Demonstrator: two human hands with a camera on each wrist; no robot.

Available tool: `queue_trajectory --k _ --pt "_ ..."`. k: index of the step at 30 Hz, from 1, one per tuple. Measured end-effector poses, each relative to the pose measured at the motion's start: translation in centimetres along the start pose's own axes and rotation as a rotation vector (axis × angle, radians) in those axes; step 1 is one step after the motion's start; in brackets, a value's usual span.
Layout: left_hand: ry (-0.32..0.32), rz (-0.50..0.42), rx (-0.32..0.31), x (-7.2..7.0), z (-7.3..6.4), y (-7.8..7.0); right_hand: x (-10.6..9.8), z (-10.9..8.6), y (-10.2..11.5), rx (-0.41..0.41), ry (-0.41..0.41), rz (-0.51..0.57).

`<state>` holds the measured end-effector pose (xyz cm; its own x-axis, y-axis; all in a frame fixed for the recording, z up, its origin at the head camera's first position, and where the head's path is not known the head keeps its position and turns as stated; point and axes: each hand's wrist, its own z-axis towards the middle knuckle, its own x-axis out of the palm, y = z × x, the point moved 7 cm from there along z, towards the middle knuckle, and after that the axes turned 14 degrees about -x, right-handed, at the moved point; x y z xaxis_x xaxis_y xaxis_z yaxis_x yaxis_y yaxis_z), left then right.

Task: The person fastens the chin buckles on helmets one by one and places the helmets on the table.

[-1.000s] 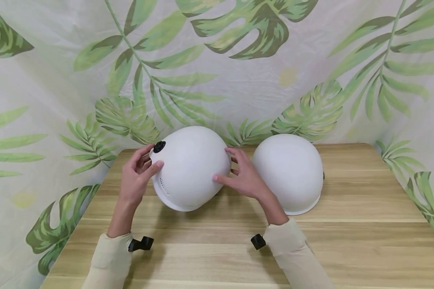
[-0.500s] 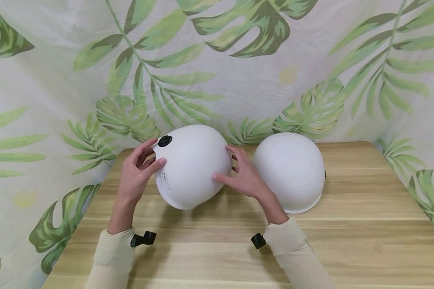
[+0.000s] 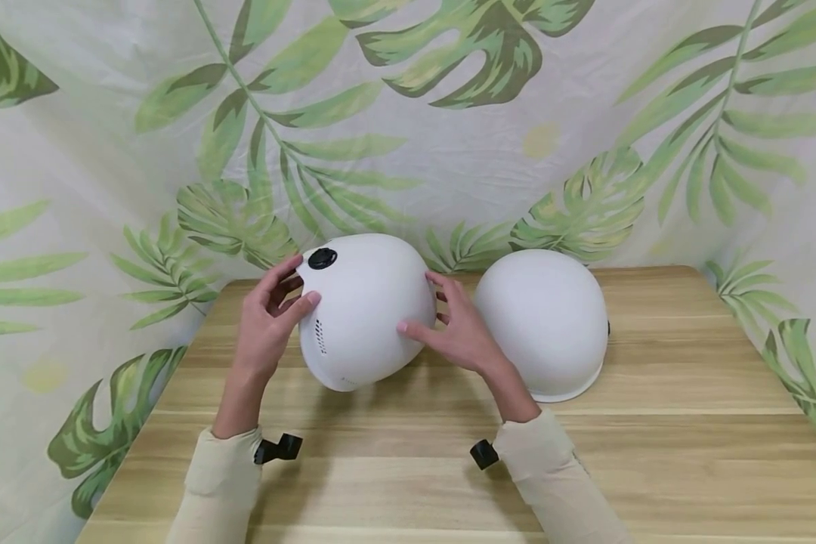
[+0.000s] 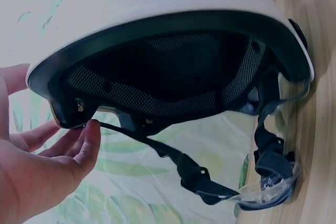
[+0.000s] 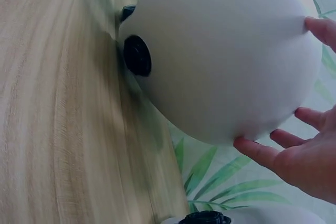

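An indoor setting, exact room type unclear, a wrinkled leaf-print cloth backdrop (image 3: pixel 462 181) enclosing a wood-grain table (image 3: pixel 387 491) on three sides, black wrist cameras (image 3: pixel 484 454) jutting from beige cuffs (image 3: pixel 221 461), suggesting a filming set-up.

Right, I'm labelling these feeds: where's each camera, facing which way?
Head: worn on the head, facing forward and down at the held helmet and second helmet; left grip, right grip and sleeves show.
Left wrist: on that wrist, facing the held helmet's underside and chin strap; left grip shows.
Right wrist: on that wrist, facing its shell; right grip shows.
Both wrist views share the held helmet and tabletop.
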<state>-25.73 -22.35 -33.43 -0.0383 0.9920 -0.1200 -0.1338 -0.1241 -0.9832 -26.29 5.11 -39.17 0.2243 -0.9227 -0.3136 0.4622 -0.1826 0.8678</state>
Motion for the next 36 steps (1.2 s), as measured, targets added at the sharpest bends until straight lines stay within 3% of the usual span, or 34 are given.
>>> queue_trajectory --k 8,18,26,30,36 --pt "0.033 -0.064 0.039 1.4 -0.3 -0.3 0.9 0.0 -0.1 0.013 0.031 0.052" --pt "0.02 0.018 0.063 2.6 -0.8 -0.2 1.3 0.1 -0.1 0.015 0.002 0.049" --pt "0.058 0.09 0.077 3.6 -1.1 -0.3 1.0 0.1 -0.4 0.023 -0.003 0.036" --pt "0.09 0.098 0.086 3.7 -1.2 -0.4 1.0 0.0 0.0 -0.011 -0.004 -0.033" --pt "0.199 0.121 0.117 4.3 -1.3 -0.4 0.5 0.1 1.6 -0.102 -0.016 -0.223"
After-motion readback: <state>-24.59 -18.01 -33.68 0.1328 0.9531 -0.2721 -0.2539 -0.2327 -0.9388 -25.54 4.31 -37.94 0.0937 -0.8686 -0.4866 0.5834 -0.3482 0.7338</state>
